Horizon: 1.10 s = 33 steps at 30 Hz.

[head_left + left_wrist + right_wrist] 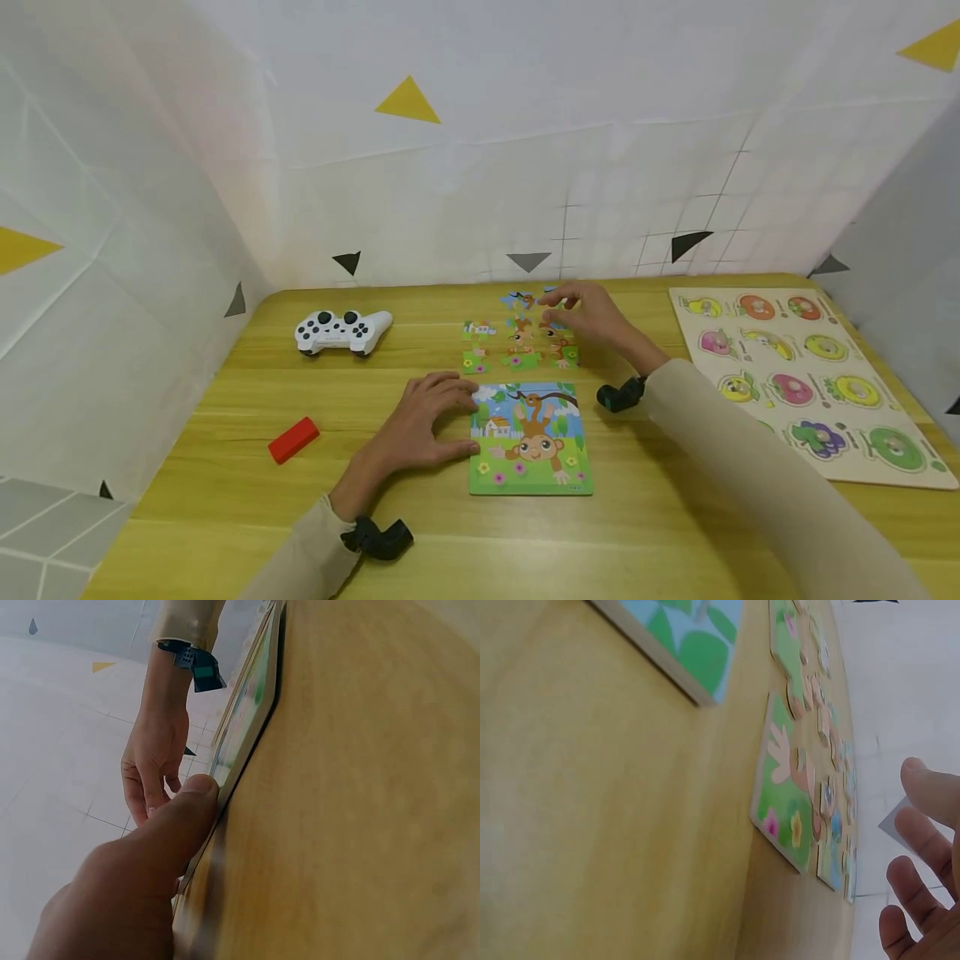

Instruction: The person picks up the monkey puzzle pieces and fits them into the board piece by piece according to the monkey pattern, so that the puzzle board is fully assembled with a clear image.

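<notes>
A flat square puzzle board printed with a cartoon monkey lies near the middle of the pale wood-grain table, its surface glossy and its corners rounded. The left hand rests at the board's left edge with fingers spread and nearly straight, the thumb tip pressed against that edge; the left wrist view shows the thumb touching the thin side of the board.

Just beyond the board, farther from the person, a cluster of loose jigsaw pieces in the same monkey print lies flat, thin-cut with wavy interlocking outlines. The right hand hovers over the far right of that cluster, fingers bent down toward the pieces; whether it pinches one cannot be told. From the right wrist, the fingertips show apart from the pieces.

To the far left sits a white plastic game controller with dark buttons, and nearer, a small red rectangular block. On the right lies a cream wooden fruit peg board with round knobs. No writing is legible anywhere.
</notes>
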{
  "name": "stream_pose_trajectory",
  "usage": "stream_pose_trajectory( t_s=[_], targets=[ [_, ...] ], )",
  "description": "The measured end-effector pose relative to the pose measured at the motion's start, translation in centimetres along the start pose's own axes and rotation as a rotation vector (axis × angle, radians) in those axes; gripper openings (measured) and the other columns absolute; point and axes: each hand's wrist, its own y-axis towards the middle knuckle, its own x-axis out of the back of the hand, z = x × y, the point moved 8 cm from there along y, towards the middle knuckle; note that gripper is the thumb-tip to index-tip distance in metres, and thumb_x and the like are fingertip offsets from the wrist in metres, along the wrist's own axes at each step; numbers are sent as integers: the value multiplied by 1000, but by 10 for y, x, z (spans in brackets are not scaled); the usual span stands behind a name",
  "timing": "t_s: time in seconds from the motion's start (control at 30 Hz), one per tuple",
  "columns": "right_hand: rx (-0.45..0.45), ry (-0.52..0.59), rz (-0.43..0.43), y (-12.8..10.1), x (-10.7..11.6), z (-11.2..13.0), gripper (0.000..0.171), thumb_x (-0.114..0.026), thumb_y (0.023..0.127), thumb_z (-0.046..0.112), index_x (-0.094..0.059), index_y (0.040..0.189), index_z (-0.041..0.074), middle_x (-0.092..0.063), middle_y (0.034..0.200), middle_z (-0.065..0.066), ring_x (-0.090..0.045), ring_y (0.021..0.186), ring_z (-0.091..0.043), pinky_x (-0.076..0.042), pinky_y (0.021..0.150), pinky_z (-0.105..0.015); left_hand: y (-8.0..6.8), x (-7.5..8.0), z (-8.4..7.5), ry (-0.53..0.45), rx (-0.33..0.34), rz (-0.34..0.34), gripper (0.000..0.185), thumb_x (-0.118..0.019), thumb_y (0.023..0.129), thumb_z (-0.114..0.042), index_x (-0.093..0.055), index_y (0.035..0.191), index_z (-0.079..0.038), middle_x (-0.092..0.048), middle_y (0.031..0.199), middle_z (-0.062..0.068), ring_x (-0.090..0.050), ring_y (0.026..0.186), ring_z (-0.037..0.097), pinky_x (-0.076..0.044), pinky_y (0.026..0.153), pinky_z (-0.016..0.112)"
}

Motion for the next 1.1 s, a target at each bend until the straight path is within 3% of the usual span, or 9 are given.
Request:
stream_pose_trajectory(
  t_s=[0.23,0.63,0.77,0.97,1.1],
  targets=[
    [34,-45,10,12,-1,-3,27,-68,91,22,-70,115,10,-67,115,-11,-56,100,-30,-48,79,-44,-1,-1,0,1,4,6,46,-65,81,-63,-62,114,-32,-52,140,-7,-39,138,23,-30,102,48],
    [119,-60,27,30,-10,-1,22,-66,92,18,-73,111,10,-68,114,-15,-56,100,-30,-45,86,-46,-1,0,-1,12,11,9,47,-64,80,-65,-62,114,-33,-52,141,-9,-39,137,23,-30,102,49],
    [108,-81,21,36,-14,-5,21,-67,91,18,-74,110,10,-70,113,-12,-57,98,-28,-45,84,-43,-1,0,-1,7,14,13,47,-65,80,-64,-62,115,-33,-51,141,-9,-40,137,22,-30,102,49],
    [116,-121,25,43,-17,-6,23,-71,88,19,-74,109,9,-71,109,-13,-51,78,-26,-41,71,-36,0,-1,0,-4,12,14,47,-65,80,-64,-61,115,-32,-51,142,-8,-39,138,22,-30,102,49],
    [55,-134,43,46,-18,-10,30,-72,88,24,-71,115,11,-67,115,-12,-54,92,-30,-43,82,-45,0,-1,1,-7,13,13,47,-65,80,-64,-61,115,-32,-51,142,-9,-39,138,22,-30,103,49]
  ],
)
